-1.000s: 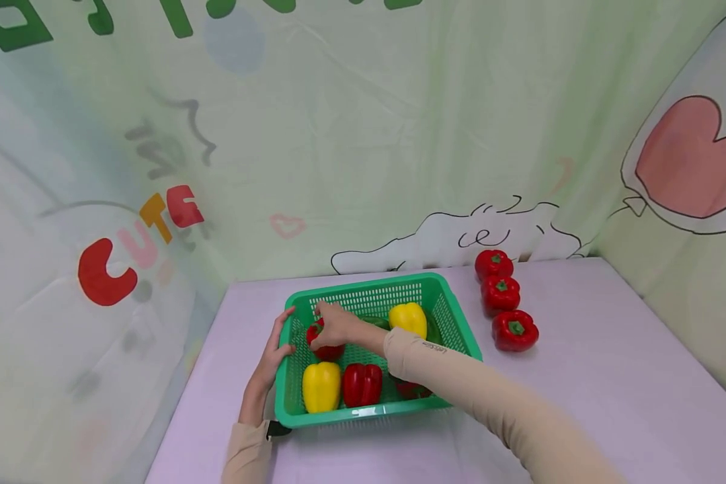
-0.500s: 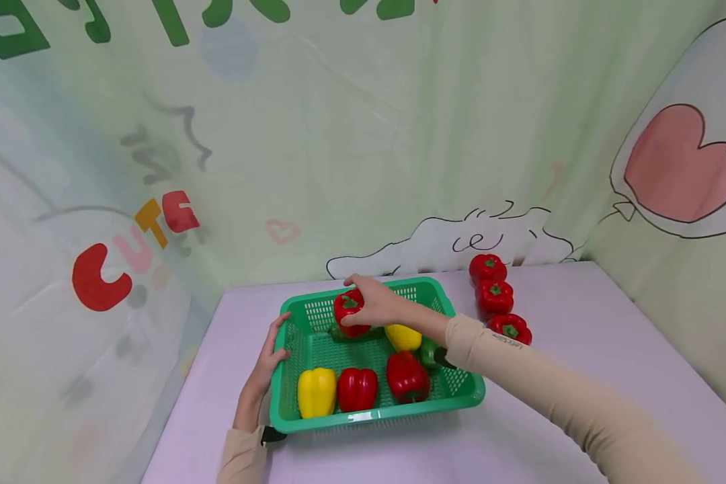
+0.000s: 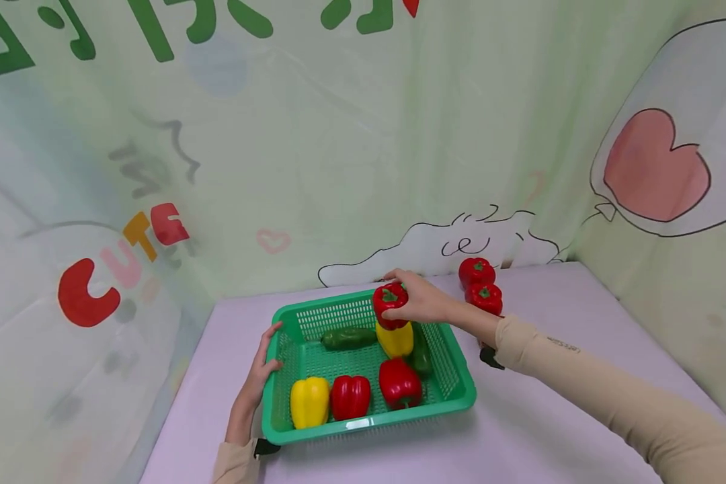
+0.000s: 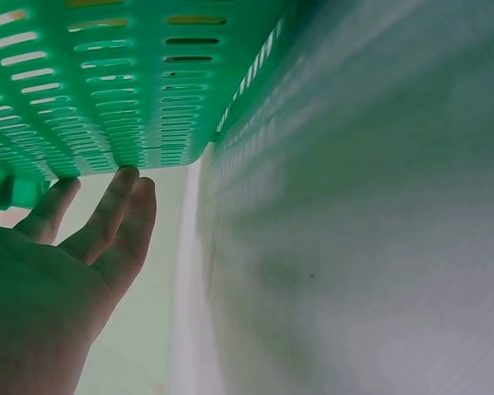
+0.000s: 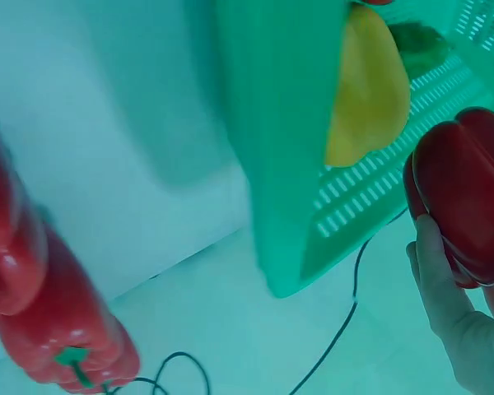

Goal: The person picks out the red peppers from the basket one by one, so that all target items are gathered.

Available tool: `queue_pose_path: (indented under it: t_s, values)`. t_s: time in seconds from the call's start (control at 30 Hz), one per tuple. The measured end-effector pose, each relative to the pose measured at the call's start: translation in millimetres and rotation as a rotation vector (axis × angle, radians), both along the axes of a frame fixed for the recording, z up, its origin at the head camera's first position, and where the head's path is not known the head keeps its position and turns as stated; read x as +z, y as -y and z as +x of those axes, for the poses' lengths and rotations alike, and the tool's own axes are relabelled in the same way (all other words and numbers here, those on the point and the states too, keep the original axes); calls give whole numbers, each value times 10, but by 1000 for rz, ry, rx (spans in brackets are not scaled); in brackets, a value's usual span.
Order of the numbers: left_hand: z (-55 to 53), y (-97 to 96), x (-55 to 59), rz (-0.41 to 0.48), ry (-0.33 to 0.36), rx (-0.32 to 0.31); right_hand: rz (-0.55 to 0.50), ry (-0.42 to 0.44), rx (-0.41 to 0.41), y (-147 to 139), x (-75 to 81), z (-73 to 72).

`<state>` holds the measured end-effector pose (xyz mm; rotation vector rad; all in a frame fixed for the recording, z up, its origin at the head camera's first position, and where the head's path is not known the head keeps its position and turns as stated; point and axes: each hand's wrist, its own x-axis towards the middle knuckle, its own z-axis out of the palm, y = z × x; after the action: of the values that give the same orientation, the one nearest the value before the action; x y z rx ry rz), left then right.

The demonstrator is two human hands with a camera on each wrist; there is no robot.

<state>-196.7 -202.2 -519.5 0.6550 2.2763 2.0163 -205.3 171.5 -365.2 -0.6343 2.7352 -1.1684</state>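
My right hand (image 3: 420, 299) grips a red bell pepper (image 3: 390, 306) above the basket's back right part, over a yellow bell pepper (image 3: 394, 340). In the right wrist view the fingers (image 5: 435, 280) curl against the red pepper (image 5: 469, 193). My left hand (image 3: 259, 370) rests on the left side of the green plastic basket (image 3: 369, 422), its fingers fairly straight against it in the left wrist view. Inside lie another yellow pepper (image 3: 310, 402), two red peppers, one upright-looking (image 3: 351, 397) and one tilted (image 3: 400, 383), and dark green vegetables, one long and wrinkled (image 3: 348, 338).
Outside the basket, on the right of the lilac table (image 3: 520, 430), red peppers (image 3: 476, 273) stand in a row, partly hidden by my right forearm. A printed curtain (image 3: 339, 168) hangs behind. A dark cable (image 5: 346, 321) shows in the right wrist view.
My right hand has lifted the red pepper from the basket's left part and carried it rightward toward the back right. The left hand has stayed at the basket's left side.
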Motion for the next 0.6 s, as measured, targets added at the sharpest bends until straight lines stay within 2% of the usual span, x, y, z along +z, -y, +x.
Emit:
queue_pose_path:
  t_s: [0.2, 0.27, 0.6]
  values:
    - [55, -6, -2, -13, -1, 15, -38, 65, -76, -264, 17, 121]
    - [75, -10, -17, -20, 0, 23, -44, 60, -81, -367, 24, 156]
    - [42, -16, 1, -22, -26, 10, 52, -95, -179, -915, 74, 175]
